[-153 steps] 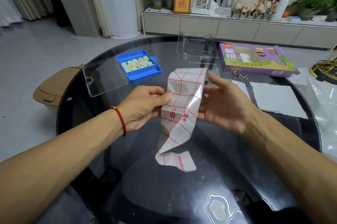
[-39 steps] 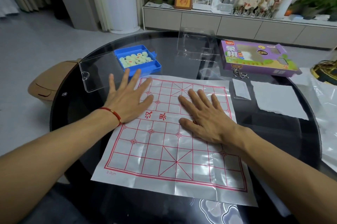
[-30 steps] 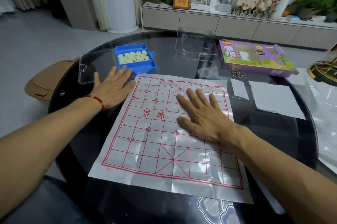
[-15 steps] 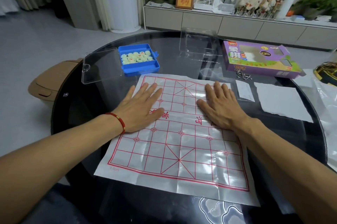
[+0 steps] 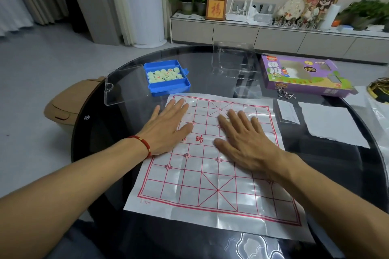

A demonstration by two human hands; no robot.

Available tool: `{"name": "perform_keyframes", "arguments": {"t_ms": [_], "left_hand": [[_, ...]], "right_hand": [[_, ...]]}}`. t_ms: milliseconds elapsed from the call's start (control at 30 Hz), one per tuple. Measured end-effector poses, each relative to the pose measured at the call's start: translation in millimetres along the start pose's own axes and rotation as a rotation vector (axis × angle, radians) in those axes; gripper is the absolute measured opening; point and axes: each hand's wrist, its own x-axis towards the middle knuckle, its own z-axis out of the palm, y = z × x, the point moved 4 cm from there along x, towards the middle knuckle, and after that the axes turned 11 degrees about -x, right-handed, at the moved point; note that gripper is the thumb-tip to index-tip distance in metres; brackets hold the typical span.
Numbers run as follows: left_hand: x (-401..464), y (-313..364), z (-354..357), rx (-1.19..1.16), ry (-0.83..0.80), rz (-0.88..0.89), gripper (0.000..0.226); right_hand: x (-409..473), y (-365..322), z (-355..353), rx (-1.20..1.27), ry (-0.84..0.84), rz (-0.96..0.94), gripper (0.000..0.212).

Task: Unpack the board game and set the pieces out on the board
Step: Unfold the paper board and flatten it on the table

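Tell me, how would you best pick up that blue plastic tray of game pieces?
Take the blue plastic tray by its two short side walls, coming down from above with one hand spanning it. It sits flat and open-topped with the pale round pieces loose inside, so it should stay level. Its clear hinged lid lies open to the left, so the right and near sides are probably freer.

The paper board [image 5: 212, 176] at the centre of the frame carries a red "界" between the hands, and a small red "3.0cm" at its lower left corner; the purple box [image 5: 303, 77] at the upper right reads "象棋" with "XIANG QI" beneath; the framed picture [image 5: 216, 8] on the sideboard at top centre shows one red character, too small to tell.
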Motion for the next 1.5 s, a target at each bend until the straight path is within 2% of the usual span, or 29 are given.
{"name": "perform_keyframes", "arguments": {"t_ms": [67, 167, 267, 300, 400, 467, 567, 700, 767, 867, 933, 1067, 1267, 1400, 1500], "left_hand": [[-1.6, -11.0, -10.2, -0.025, 0.126, -0.033, 0.067], [-3.8, -38.2, -34.5, 0.048, 0.403, -0.092, 0.060], [-9.1, -66.2, -54.6, 0.060, 0.521, -0.236, 0.061], [-10.5, -72.0, -58.4, 0.051, 0.535, -0.276, 0.062], [-13.4, -81.1, -58.5, 0.001, 0.512, -0.369, 0.063], [-13.9, -84.1, -53.3, -0.008, 0.462, -0.393, 0.064], [-13.7, -79.6, -45.5, 0.003, 0.423, -0.311, 0.063], [-14.0, -63.8, -37.7, 0.038, 0.377, -0.179, 0.069], [-15.8, -64.7, -36.6, 0.030, 0.362, -0.191, 0.071], [-16.5, -72.4, -36.7, 0.021, 0.335, -0.228, 0.071], [-16.8, -78.7, -37.0, 0.010, 0.339, -0.239, 0.070], [-18.6, -92.1, -35.4, -0.013, 0.320, -0.289, 0.069], [-18.0, -93.1, -40.8, -0.065, 0.418, -0.267, 0.069], [-19.9, -96.0, -39.2, -0.036, 0.403, -0.259, 0.069], [-31.3, -79.2, -46.7, 0.005, 0.502, -0.145, 0.062]], "right_hand": [[2.1, 1.4, -4.7, -0.030, 0.039, 0.029, 0.092], [3.0, -10.4, -23.3, -0.062, 0.094, 0.014, 0.094], [7.4, -35.4, -43.4, -0.027, 0.089, -0.009, 0.106], [15.6, -43.1, -50.6, -0.017, 0.108, 0.000, 0.102], [61.1, -57.4, -70.3, 0.100, 0.239, 0.115, 0.058], [101.1, -61.8, -78.7, 0.170, 0.265, 0.217, 0.047], [147.5, -67.2, -79.5, 0.227, 0.205, 0.351, 0.047], [173.3, -73.5, -70.4, 0.147, 0.149, 0.429, 0.057], [180.9, -69.2, -68.8, 0.151, 0.173, 0.437, 0.055], [188.7, -57.5, -80.1, 0.171, 0.271, 0.483, 0.037], [193.1, -53.5, -88.4, 0.147, 0.257, 0.506, 0.027], [201.2, -52.8, -90.2, 0.219, 0.193, 0.537, 0.027], [209.7, -47.0, -96.2, 0.399, 0.247, 0.571, 0.022], [207.9, -42.8, -100.1, 0.545, 0.292, 0.616, 0.018], [199.9, -39.0, -98.3, 0.638, 0.341, 0.658, 0.014]]}}
